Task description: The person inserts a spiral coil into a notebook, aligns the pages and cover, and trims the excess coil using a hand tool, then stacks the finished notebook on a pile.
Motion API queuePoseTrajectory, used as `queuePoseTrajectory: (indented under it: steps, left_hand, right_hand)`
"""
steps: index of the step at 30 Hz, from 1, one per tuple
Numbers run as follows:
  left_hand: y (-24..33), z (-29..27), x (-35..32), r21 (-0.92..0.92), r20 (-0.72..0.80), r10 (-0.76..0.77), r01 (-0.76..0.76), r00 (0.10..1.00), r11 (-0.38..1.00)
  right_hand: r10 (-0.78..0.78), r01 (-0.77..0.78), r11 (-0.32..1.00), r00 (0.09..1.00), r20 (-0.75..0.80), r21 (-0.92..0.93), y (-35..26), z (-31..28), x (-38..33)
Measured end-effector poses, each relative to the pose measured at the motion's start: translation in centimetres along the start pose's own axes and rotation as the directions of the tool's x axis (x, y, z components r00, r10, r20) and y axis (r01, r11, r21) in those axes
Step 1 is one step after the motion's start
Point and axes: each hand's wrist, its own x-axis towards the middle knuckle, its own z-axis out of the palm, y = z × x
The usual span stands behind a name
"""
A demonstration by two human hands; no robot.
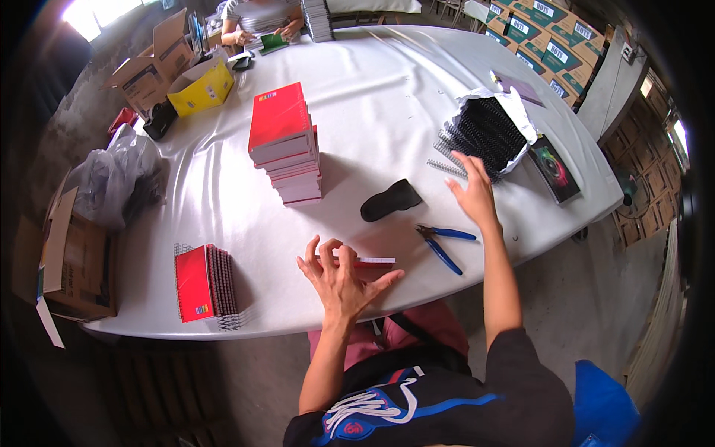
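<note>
Near the table's front edge, my left hand [340, 285] grips a small unbound red notebook [376, 261], its white page edge facing up. The hand covers much of it. My right hand [475, 192] reaches out with fingers apart at the near side of a pile of black spiral binding coils [488, 130], which lie in white wrapping. A few loose coils [445, 165] lie by its fingertips; whether it touches them I cannot tell. Blue-handled cutting pliers [445, 246] rest between my hands, beside a black elongated object [391, 200].
A tall stack of red notebooks [281, 123] stands ahead; spiral-bound red ones [201, 283] sit front left. A dark notebook [553, 170] lies right of the coils. Left are a plastic bag [112, 179], cardboard box [82, 257] and yellow box [201, 87]. Another person [261, 22] works across the table.
</note>
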Motion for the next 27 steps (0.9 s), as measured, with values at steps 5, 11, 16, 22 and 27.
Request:
queuePoseTrajectory:
  steps: [5, 11, 16, 22, 27]
  left_hand:
    - [-0.3, 2.4, -0.6, 0.012, -0.039, -0.056, 0.056, 0.998, 0.998]
    - [0.4, 2.3, -0.7, 0.107, -0.069, -0.022, 0.03, 0.997, 0.994]
    - [0.4, 2.1, -0.4, 0.094, -0.076, -0.015, 0.022, 0.997, 0.995]
    - [0.1, 2.1, 0.0, 0.071, -0.12, 0.005, 0.003, 0.993, 0.997]
    - [-0.2, 1.3, 0.0, 0.13, -0.059, 0.017, -0.009, 0.998, 0.991]
  right_hand:
    - [0.056, 0.082, 0.86, 0.966, 0.252, -0.504, 6.0, 2.4, 3.5]
    - [-0.045, 0.231, 0.826, 0.936, 0.349, -0.514, 5.2, 3.0, 5.2]
    - [-0.115, 0.267, 0.814, 0.944, 0.308, -0.516, 4.4, 0.9, 6.3]
    - [-0.276, 0.321, 0.896, 0.944, 0.183, -0.306, -0.8, -2.2, 5.3]
    - [-0.348, 0.097, 0.907, 0.719, 0.602, 0.409, -8.6, -2.2, -0.5]
